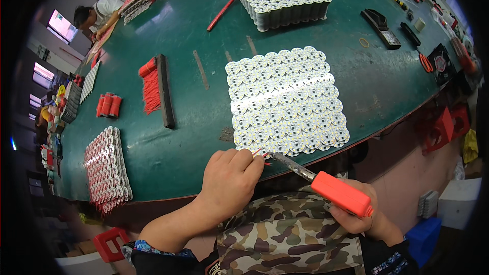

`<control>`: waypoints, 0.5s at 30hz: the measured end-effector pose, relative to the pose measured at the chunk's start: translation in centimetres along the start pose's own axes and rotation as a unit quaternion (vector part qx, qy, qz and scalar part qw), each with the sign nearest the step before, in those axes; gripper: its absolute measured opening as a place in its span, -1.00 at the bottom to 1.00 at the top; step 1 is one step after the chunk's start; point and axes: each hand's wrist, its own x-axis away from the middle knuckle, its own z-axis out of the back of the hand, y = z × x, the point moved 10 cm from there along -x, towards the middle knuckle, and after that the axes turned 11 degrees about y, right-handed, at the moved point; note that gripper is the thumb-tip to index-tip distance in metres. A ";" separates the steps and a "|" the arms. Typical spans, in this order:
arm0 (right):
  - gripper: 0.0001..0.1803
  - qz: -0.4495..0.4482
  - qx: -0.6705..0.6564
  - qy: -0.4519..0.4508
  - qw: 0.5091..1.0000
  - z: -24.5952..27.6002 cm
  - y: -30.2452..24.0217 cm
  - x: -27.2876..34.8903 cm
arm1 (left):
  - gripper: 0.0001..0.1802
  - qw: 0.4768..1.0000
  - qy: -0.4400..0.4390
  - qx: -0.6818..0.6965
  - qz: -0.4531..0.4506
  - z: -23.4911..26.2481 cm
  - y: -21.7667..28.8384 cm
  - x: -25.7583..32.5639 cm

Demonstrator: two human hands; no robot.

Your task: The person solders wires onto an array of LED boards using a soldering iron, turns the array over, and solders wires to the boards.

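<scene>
A panel of joined round white LED circuit boards (285,117) lies flat on the green table in front of me. My left hand (229,181) is closed at its near left corner, pinching short thin red wires (267,163) whose ends poke out past the fingers. My right hand (356,219) is wrapped round the orange handle of a soldering iron (340,192). The iron's dark tip reaches left to the panel's near edge, close beside my left fingertips. Whether the tip touches a wire or a board I cannot tell.
The green table (193,142) holds a dark bar (165,91) beside a bundle of red wires (151,89), rolled red bundles (108,105) and a wired board stack (108,165). A tall board stack (282,0) stands behind; a black stapler-like tool (381,28) lies right. Another person works far left.
</scene>
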 end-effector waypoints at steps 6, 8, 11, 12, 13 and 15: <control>-0.53 -0.014 -0.021 0.014 1.000 0.7 0.2 0.4 | -0.80 1.000 -0.003 0.005 0.001 0.1 0.1 -0.2; -0.55 -0.003 -0.007 0.017 1.000 1.1 0.1 0.7 | -0.80 1.000 -0.004 0.001 0.005 0.2 0.0 0.0; -0.54 0.002 0.023 0.017 1.000 1.2 0.6 1.1 | -0.79 1.000 -0.009 -0.004 0.005 0.1 0.0 0.0; -0.54 0.003 0.025 0.017 1.000 1.2 0.5 1.1 | -0.79 1.000 -0.012 -0.005 0.004 0.0 0.0 0.1; -0.54 0.004 0.026 0.018 0.999 1.2 0.4 1.1 | -0.79 1.000 -0.012 -0.004 0.003 0.0 0.0 0.1; -0.54 0.002 0.020 0.030 0.999 1.2 0.3 1.1 | -0.78 1.000 -0.007 -0.002 0.015 0.0 -0.3 0.3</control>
